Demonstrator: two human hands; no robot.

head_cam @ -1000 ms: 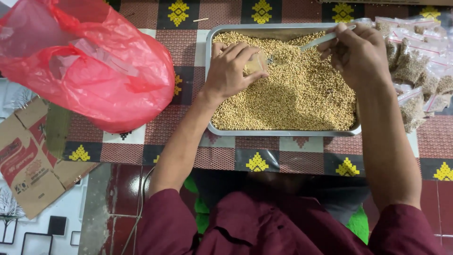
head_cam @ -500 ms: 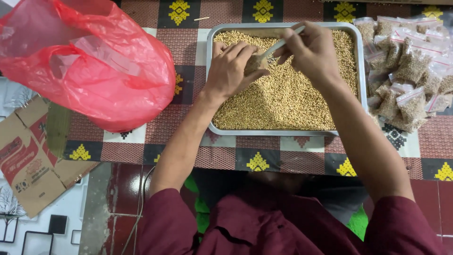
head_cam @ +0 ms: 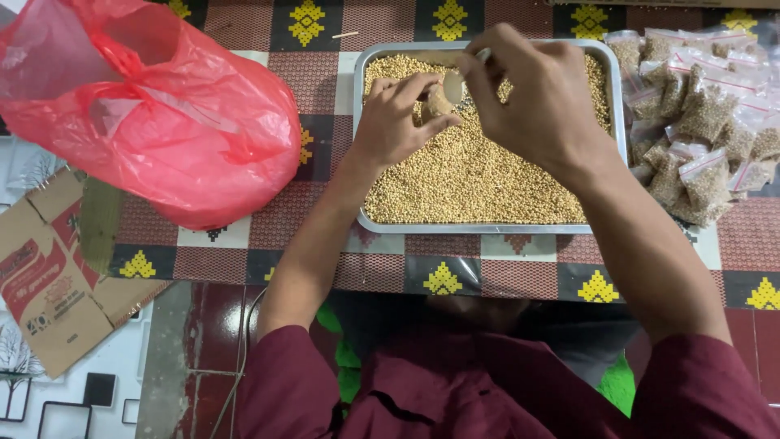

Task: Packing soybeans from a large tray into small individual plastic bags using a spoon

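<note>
Metal spoon (head_cam: pixel 455 81) in right hand (head_cam: pixel 540 102) has swung from tray's right edge to small clear bag (head_cam: pixel 439 102) pinched in left hand (head_cam: pixel 398 122), over shallow steel tray of tan grain (head_cam: pixel 487 175): filling under way.

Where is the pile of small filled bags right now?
In the head view, the small filled bags lie heaped at the upper right, on the patterned cloth just right of the metal tray of grain.

patterned cloth (head_cam: pixel 244 260) over dark red floor tiles (head_cam: pixel 207 341).

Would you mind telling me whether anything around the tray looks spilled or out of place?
Nothing stands out: the seeds lie inside the metal tray, and the filled small bags are piled beside it. The red plastic bag sits intact.
</note>
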